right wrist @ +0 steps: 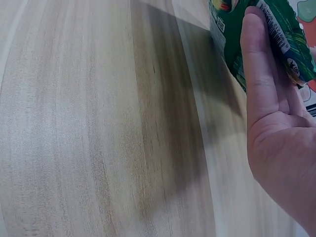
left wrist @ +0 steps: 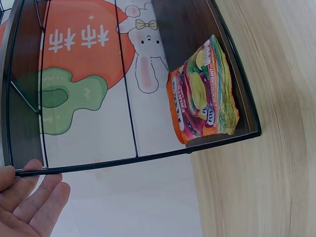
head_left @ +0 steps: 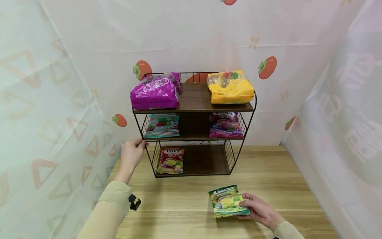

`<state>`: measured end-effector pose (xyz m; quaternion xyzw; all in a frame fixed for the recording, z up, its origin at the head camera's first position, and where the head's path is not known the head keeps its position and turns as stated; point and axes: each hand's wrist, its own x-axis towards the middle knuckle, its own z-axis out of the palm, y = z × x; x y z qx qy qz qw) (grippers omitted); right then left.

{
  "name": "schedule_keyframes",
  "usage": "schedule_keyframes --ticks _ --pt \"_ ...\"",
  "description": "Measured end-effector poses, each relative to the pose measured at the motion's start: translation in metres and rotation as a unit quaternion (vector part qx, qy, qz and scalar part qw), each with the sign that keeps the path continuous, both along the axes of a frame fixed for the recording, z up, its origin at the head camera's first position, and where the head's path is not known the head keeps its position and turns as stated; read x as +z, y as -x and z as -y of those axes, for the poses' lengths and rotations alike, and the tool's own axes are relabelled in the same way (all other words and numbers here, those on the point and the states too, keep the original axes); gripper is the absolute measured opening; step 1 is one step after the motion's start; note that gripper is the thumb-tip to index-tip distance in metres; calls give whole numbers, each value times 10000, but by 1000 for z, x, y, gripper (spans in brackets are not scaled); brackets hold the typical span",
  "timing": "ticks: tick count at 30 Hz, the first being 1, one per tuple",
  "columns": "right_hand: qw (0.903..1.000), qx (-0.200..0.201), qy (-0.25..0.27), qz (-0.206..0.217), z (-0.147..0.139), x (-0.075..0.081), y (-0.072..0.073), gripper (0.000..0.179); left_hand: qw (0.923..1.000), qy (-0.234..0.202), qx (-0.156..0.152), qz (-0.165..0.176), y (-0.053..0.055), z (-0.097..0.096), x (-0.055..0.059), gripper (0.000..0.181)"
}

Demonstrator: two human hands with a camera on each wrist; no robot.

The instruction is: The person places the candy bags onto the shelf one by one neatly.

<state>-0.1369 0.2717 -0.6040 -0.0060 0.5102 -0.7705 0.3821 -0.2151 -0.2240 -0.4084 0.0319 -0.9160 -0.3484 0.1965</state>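
Note:
My right hand (head_left: 259, 211) grips a green and yellow bag of Fox's candy (head_left: 228, 202) by its right side, thumb on the front, above the table. The right wrist view shows my fingers behind the bag's green back (right wrist: 284, 37). With my left hand (head_left: 132, 154) I pinch the black wire post at the left side of a three-tier shelf rack (head_left: 194, 107), level with the middle shelf. An orange Fox's fruits candy bag (head_left: 171, 161) leans at the left of the bottom shelf, and it also shows in the left wrist view (left wrist: 205, 94).
On the top shelf are a purple bag (head_left: 156, 93) and a yellow bag (head_left: 231, 88). A teal candy bag (head_left: 162, 126) and a dark purple berries bag (head_left: 225, 126) occupy the middle shelf's two ends. The rack stands on a wooden table (head_left: 176, 205) before patterned cloth walls (head_left: 191, 33).

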Motion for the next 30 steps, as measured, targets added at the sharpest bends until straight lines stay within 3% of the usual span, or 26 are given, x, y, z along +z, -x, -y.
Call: schedule_keyframes --ticks 9,30 --pt "9992 125 379 22 2 2 2 22 10000 57 26 22 0 0 0 26" --pt "9985 -212 342 -358 15 14 10 42 9999 -8 6 105 0 -1 1 27"
